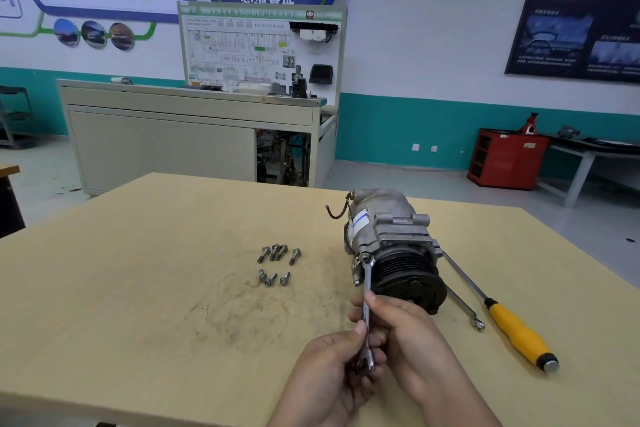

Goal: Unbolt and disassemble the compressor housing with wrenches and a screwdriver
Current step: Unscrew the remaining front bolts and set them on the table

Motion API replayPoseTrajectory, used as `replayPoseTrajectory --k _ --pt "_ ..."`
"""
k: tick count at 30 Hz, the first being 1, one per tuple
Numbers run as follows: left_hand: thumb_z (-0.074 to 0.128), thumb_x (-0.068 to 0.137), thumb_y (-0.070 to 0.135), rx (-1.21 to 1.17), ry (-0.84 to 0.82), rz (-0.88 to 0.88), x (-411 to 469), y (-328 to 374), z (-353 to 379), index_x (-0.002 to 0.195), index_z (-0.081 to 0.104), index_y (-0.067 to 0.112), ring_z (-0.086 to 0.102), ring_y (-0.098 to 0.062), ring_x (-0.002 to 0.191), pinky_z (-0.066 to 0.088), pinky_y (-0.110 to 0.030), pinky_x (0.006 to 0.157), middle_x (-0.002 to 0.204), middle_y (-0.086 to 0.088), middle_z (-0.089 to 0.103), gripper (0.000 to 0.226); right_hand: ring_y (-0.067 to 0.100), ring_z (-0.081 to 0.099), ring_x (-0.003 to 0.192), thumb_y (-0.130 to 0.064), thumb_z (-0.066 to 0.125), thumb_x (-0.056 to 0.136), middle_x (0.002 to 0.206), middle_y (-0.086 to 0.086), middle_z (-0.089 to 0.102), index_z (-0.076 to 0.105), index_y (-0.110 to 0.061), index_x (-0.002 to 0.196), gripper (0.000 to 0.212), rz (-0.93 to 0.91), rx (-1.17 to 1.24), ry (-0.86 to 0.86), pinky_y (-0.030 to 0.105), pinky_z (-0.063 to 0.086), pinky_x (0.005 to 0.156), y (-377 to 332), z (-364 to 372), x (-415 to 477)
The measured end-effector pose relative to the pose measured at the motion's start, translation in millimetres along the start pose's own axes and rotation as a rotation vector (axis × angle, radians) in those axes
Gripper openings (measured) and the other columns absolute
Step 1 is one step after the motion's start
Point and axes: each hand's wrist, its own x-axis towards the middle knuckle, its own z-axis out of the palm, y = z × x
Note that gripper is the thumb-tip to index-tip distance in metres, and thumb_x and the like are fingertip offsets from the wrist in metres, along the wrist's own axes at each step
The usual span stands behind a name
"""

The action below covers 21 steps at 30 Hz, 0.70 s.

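Mid-unbolting, by the look of it. Compressor [391, 246] lying on its side on the table [138, 288], right of centre, just ahead of both hands. Long axis running away from the viewer: black ribbed pulley end nearest and turned slightly right, grey cast rear end with its stub of wire pointing toward the far edge.

Wrench [367, 308] seated at its far end on a bolt head [365, 257] at the housing's near-left corner, shank running almost straight back toward the body, open-ended tip nearest. Right hand [401, 326] curled round the middle of the shank, thumb laid along it. Left hand [332, 367] gripping the lower end, fingers wrapped beneath.

Seven or so loose bolts [277, 263] lying in two rows to the left, well apart from the compressor, so probably several fasteners already out. Second wrench [464, 308] and yellow-handled screwdriver [519, 329] lying just right of the pulley, untouched.

Next, most likely: a sideways swing of the shank to crack this bolt, far end kept square on the head against slipping. Perhaps a steadying hand on the housing too, given no clamp in sight.
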Motion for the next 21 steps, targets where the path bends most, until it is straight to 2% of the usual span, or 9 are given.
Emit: replayPoseTrajectory --k 4,15,21 --pt "0.054 0.092 0.017 0.007 0.036 -0.007 2.4 -3.0 2.0 0.045 0.067 0.005 0.049 -0.014 0.033 0.036 -0.012 0.034 0.047 -0.010 0.057 0.050 0.009 0.040 0.036 -0.008 0.051 0.093 0.062 0.011 0.063 0.067 0.007 0.093 0.023 -0.014 -0.040 -0.032 0.020 0.037 0.035 1.7 -4.8 1.0" --pt "0.051 0.094 0.016 0.080 0.074 -0.016 -1.9 -4.4 -0.2 0.046 0.065 0.006 0.048 -0.014 0.032 0.034 -0.013 0.035 0.047 -0.010 0.055 0.052 0.010 0.039 0.040 -0.008 0.055 0.091 0.062 0.011 0.063 0.069 0.003 0.086 0.018 -0.055 -0.067 -0.003 0.021 0.038 0.039 11.2 -6.2 3.1" --pt "0.047 0.097 0.017 0.157 0.106 -0.022 -0.9 -3.6 -3.1 0.067 0.059 0.002 0.049 -0.013 0.033 0.034 -0.014 0.037 0.045 -0.007 0.056 0.036 0.012 0.039 0.042 -0.008 0.058 0.090 0.063 0.010 0.064 0.069 0.001 0.085 0.016 -0.079 -0.115 0.021 0.024 0.038 0.043 14.7 -6.9 6.0"
